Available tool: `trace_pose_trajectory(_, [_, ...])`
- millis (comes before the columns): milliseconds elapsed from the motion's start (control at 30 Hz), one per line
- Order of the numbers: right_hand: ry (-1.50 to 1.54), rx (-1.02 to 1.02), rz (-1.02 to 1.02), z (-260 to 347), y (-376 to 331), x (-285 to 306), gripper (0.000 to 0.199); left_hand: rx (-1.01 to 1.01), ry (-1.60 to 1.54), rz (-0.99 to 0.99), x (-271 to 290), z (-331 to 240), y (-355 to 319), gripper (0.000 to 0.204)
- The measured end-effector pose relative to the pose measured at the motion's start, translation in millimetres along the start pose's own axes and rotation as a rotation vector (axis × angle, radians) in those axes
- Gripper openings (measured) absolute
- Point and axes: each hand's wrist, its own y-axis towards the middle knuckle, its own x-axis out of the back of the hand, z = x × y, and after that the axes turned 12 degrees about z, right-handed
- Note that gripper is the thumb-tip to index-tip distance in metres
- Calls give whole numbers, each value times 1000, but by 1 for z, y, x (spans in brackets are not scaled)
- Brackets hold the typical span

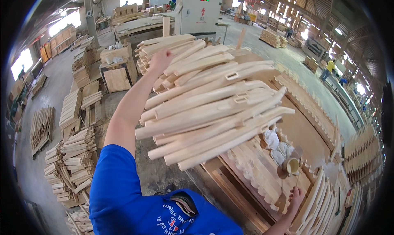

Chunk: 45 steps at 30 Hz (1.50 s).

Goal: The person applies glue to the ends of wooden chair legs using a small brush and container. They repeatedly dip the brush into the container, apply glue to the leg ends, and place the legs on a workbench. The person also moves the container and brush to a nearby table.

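My left hand (161,59) reaches over the far left of a pile of curved pale wooden pieces (205,107). Its fingers look curled and slightly blurred, and whatever is in them is hidden. Several pieces in the pile have a slot cut near one end. At the lower right, my right hand (296,195) is closed on a thin stick (297,181) that points toward a round cup (293,166) with a yellowish inside. Crumpled white cloths (280,151) lie beside the cup on the wooden bench.
Long boards with scalloped edges (305,105) run along the bench's right side. More slotted wooden parts (316,206) stand in a row at lower right. Stacks of wood (72,161) cover the floor at left. A grey electrical cabinet (199,13) stands beyond the pile. A person in yellow (329,66) is far right.
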Motion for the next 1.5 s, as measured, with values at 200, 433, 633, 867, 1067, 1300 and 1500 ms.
trace_pose_trajectory(200, [-60, -116, -120, 25, -14, -17, 10, 93, 520, 68, 22, 107, 55, 50])
trace_pose_trajectory(433, [-98, -167, -254, 56, -39, -46, 6, 28, 531, 358, -5, 121, 145, 72])
trace_pose_trajectory(633, [-50, -71, -217, 66, -36, -84, 6, 289, -90, 607, 54, 178, 212, 80])
trace_pose_trajectory(867, [28, -82, -341, 66, -62, -80, 8, 268, 233, 930, 26, 151, 222, 88])
trace_pose_trajectory(1067, [-66, -119, -363, 62, -62, -80, 12, 377, -132, 941, 15, 125, 192, 97])
trace_pose_trajectory(1300, [-34, -171, -393, 68, -72, -78, 17, 445, -813, 1113, -14, 130, 167, 48])
trace_pose_trajectory(1500, [73, -133, -284, 79, -73, -94, 20, -94, -590, 1029, -11, 145, 205, 53])
